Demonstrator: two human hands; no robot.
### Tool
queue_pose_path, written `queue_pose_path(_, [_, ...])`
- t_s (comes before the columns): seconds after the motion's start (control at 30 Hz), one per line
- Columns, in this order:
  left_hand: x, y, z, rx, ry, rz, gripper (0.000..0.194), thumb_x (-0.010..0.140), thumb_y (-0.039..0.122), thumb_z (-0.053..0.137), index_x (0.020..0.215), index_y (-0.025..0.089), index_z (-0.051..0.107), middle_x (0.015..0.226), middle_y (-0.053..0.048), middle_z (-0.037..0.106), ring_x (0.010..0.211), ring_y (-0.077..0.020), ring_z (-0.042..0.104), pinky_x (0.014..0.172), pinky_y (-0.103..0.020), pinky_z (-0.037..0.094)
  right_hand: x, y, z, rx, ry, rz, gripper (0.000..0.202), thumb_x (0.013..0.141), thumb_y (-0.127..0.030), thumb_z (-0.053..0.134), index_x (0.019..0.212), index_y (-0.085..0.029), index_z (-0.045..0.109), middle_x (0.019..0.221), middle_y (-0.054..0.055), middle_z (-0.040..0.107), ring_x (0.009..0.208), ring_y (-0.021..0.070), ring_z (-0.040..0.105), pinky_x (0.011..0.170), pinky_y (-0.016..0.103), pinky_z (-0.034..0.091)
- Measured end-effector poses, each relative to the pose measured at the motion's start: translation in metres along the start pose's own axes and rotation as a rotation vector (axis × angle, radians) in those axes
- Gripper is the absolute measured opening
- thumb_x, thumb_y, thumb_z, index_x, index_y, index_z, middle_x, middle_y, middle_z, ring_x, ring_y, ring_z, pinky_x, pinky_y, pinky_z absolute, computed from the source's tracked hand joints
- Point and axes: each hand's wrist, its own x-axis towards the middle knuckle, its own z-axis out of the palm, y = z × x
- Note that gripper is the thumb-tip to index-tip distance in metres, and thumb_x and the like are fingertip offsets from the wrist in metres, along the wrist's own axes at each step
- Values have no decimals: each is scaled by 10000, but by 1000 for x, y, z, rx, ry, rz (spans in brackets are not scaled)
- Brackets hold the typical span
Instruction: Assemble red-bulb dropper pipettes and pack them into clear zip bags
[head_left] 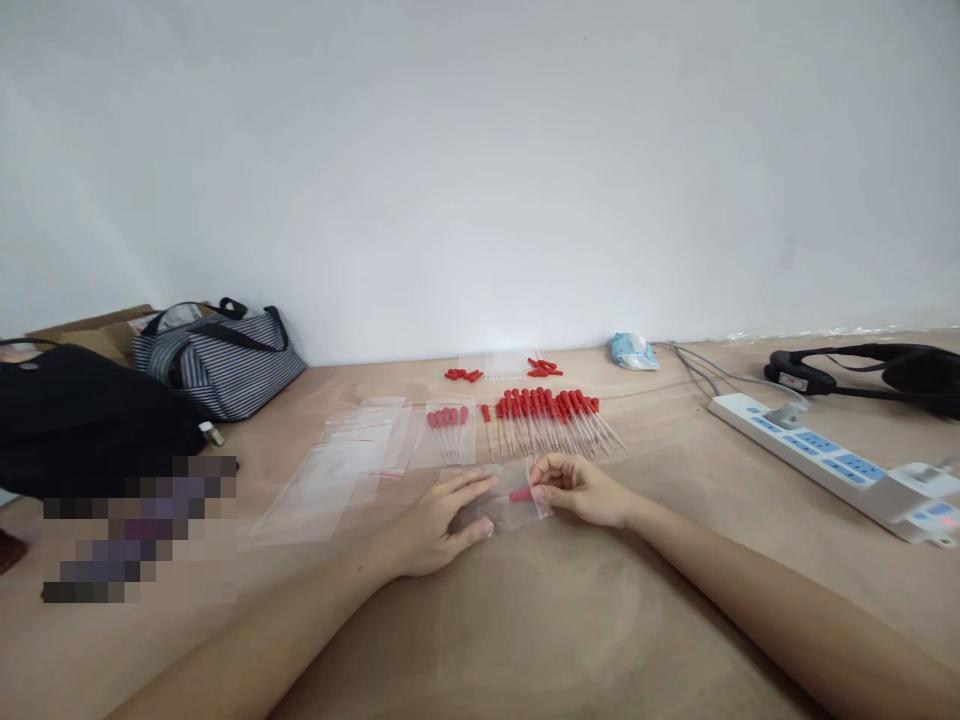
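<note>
Clear bag (517, 514), left hand (441, 512) half-open against it, right hand (583, 488) curled, pinching its far side.

readable text: none
black headset (911, 370) sticker (793, 382): reddish mark, too small to read
power strip (836, 460): panel markings illegible

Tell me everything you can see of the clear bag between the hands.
The clear bag looks like thin, glossy plastic, small and roughly rectangular. It lies nearly flat, slightly askew, in front of the red-topped droppers. The left hand spreads over its left part; the right hand pinches its right edge. A red piece shows at that end; whether it is fully inside is unclear.
</note>
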Motion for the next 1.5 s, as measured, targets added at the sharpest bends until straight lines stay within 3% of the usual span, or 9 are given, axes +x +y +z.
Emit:
queue_pose_path(0.17, [-5, -10, -11, -9, -19, 41, 430, 814, 418, 479, 1209, 251, 456, 1261, -36, 470, 1181, -213, 387, 984, -391, 317, 0, -1, -23, -84, 58, 81, 282, 531, -376, 728, 631, -130, 631, 562, -17, 589, 480, 58, 463, 486, 203, 366])
queue_pose_path(0.3, [-6, -13, -11, -7, -62, 67, 405, 809, 401, 490, 1192, 270, 475, 1273, -27, 456, 1188, -221, 374, 986, -410, 305, -1, -1, -22, -118, 76, 77, 291, 505, -392, 730, 621, -136, 653, 543, -21, 585, 459, 55, 442, 460, 197, 348])
queue_pose_path(0.47, [-7, -13, -7, -2, -39, 98, 397, 813, 382, 491, 1198, 291, 466, 1291, -17, 431, 1198, -222, 354, 989, -414, 299, -2, 1, -21, -282, 80, 87, 225, 632, -381, 633, 659, -157, 634, 483, -40, 527, 405, 59, 415, 414, 192, 328])
queue_pose_path(0.67, [-7, -13, -8, 10, -32, 122, 385, 810, 364, 496, 1187, 287, 481, 1280, -21, 444, 1196, -229, 356, 984, -418, 304, 24, -8, -53, -827, 491, -71, 123, 707, -242, 521, 691, -178, 625, 685, 20, 624, 579, 123, 527, 557, 237, 389])
queue_pose_path(0.77, [-8, -14, -7, 4, -23, 133, 384, 808, 360, 498, 1185, 287, 485, 1274, -22, 451, 1191, -229, 363, 983, -415, 307, 47, -16, -68, -1127, 673, -22, 201, 743, -266, 484, 821, -193, 653, 809, 65, 627, 745, 184, 542, 649, 282, 382])
queue_pose_path(0.97, [-9, -16, -7, 18, -39, 132, 399, 804, 349, 503, 1196, 280, 476, 1285, -23, 440, 1202, -228, 347, 991, -418, 295, 87, -13, -74, -1368, 777, 36, 308, 785, -414, 451, 923, -230, 655, 1101, 106, 531, 1011, 275, 416, 806, 423, 295])
queue_pose_path(1.23, [-8, -17, -6, -10, -28, 137, 400, 798, 349, 509, 1192, 283, 482, 1278, -26, 449, 1200, -237, 348, 987, -435, 295, 91, -25, -81, -1077, 864, -22, 270, 727, -418, 501, 735, -182, 631, 955, 96, 580, 942, 250, 463, 786, 401, 324])
queue_pose_path(1.4, [-9, -18, -5, -30, -20, 143, 398, 798, 337, 511, 1192, 294, 480, 1282, -17, 446, 1197, -235, 356, 988, -431, 297, 54, -39, -87, -456, 729, -209, 349, 750, -520, 436, 791, -176, 469, 673, 29, 590, 530, 116, 502, 529, 260, 391])
queue_pose_path(1.5, [-9, -18, -5, -25, -20, 144, 399, 800, 343, 509, 1194, 298, 477, 1285, -13, 442, 1199, -236, 352, 989, -432, 294, 26, -34, -82, -261, 754, -220, 400, 697, -589, 477, 762, -200, 410, 575, -20, 551, 454, 96, 472, 470, 236, 374])
